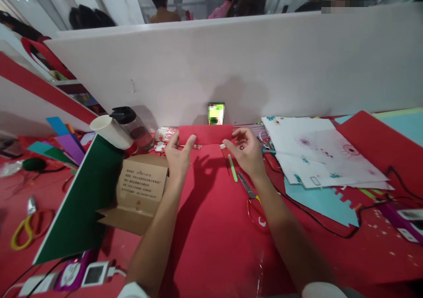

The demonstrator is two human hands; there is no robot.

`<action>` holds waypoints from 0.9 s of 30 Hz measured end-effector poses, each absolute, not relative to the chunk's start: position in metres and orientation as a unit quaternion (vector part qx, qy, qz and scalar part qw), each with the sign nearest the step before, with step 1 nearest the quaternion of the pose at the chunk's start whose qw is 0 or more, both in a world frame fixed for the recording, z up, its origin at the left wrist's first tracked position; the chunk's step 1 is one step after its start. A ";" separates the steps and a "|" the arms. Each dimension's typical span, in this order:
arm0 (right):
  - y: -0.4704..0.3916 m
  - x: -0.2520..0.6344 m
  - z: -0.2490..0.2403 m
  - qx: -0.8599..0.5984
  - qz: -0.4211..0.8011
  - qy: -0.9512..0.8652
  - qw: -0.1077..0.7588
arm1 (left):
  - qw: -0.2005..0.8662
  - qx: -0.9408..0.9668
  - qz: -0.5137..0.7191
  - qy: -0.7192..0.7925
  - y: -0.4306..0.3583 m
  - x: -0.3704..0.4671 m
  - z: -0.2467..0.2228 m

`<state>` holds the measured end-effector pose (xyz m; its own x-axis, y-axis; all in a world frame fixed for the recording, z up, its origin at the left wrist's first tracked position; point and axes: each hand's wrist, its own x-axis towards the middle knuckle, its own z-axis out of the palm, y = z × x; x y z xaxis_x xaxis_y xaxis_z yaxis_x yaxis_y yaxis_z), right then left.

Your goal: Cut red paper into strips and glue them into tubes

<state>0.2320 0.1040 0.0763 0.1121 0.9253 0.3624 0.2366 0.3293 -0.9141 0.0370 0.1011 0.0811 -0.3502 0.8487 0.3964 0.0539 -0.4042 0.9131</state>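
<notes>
A flat red strip of paper is stretched level between my two hands, above the far part of the red tabletop. My left hand pinches its left end, thumb on the near face. At the other end, my right hand grips the strip between thumb and fingers. Below the right hand lie a light green strip and a pair of scissors with red and yellow handles. Behind the paper, a lit phone screen leans against the white partition.
Left stand an open cardboard box, a green board, a paper cup and a dark-lidded bottle. Other scissors lie far left. Printed white sheets, blue paper and a black cable occupy the right.
</notes>
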 end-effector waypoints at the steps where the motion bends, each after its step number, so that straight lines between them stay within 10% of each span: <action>1: 0.105 0.232 0.076 -0.488 0.328 -0.586 0.558 | 0.289 0.488 0.682 0.461 0.101 0.039 0.079; 9: 0.108 0.238 0.076 -0.434 0.503 -0.524 0.532 | 0.330 0.467 0.680 0.459 0.104 0.046 0.064; 27: 0.106 0.244 0.078 -0.441 0.461 -0.609 0.472 | 0.431 0.525 0.574 0.458 0.106 0.038 0.057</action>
<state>0.2445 0.1058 0.0783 -0.1664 0.9716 0.1685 0.1029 0.1870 -0.9770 0.0382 0.1057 0.0572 -0.0778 0.9749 0.2088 -0.0136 -0.2104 0.9775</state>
